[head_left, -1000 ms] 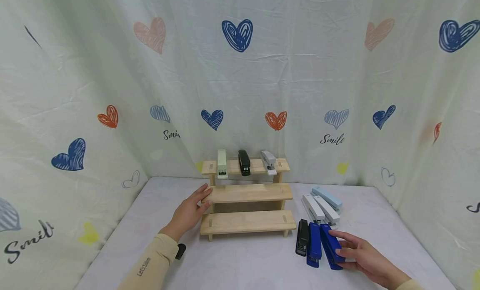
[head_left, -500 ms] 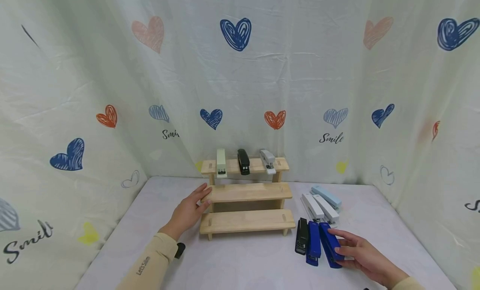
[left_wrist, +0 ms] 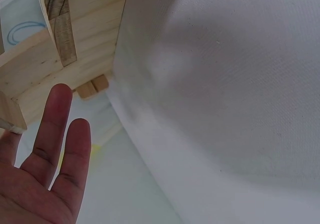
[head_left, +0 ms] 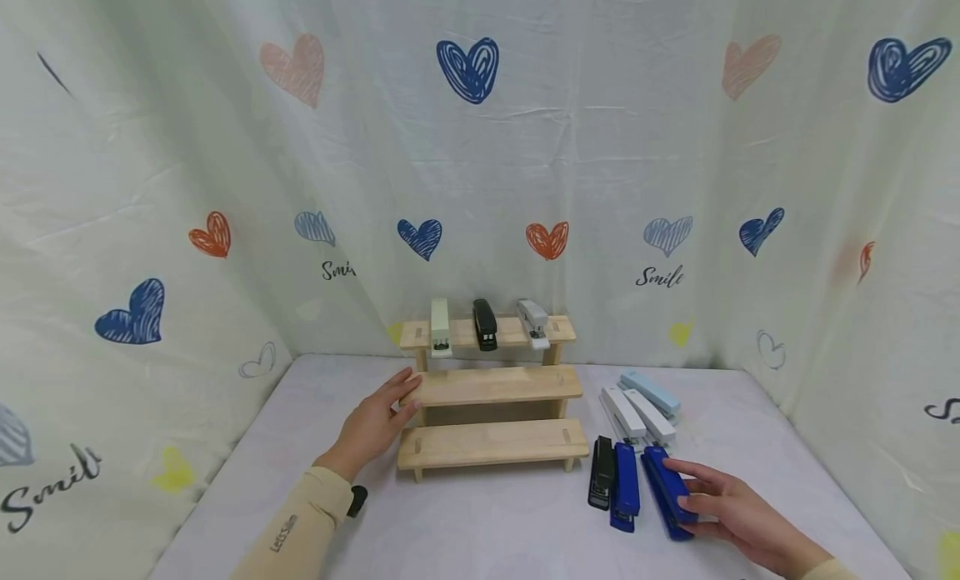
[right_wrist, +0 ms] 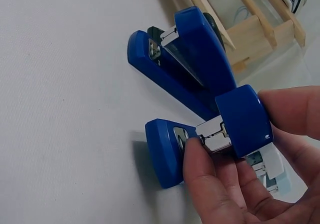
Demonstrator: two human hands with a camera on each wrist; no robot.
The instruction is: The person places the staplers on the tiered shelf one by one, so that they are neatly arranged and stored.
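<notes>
Stapler in dark blue [head_left: 667,491] lay at about five o'clock from the wooden stepped rack [head_left: 491,413], outermost of three set side by side on the white tablecloth [head_left: 487,522]: a black stapler [head_left: 602,472], a second blue stapler [head_left: 624,487], then mine. From the head view my right hand [head_left: 731,513] was curled over its near end, fingers on top. My left hand [head_left: 372,422] lay flat and relaxed against the rack's left end at nine o'clock, holding nothing. Three more staplers [head_left: 484,323] stood on the top step, and pale ones [head_left: 641,405] lay at two o'clock from my right hand.

From the left wrist, my straight fingers [left_wrist: 55,129] showed just beside the rack's pale wood [left_wrist: 75,49].

From the right wrist, my thumb [right_wrist: 210,184] and fingers pinched the dark blue stapler's glossy top arm [right_wrist: 242,119], which stood apart from its base [right_wrist: 165,151] still on the cloth. I judged it rigid and fairly weighty for its size, smooth plastic likely to slip, and hinged, so top alone would swing; clamping arm and base together at mid-length seemed safest.
</notes>
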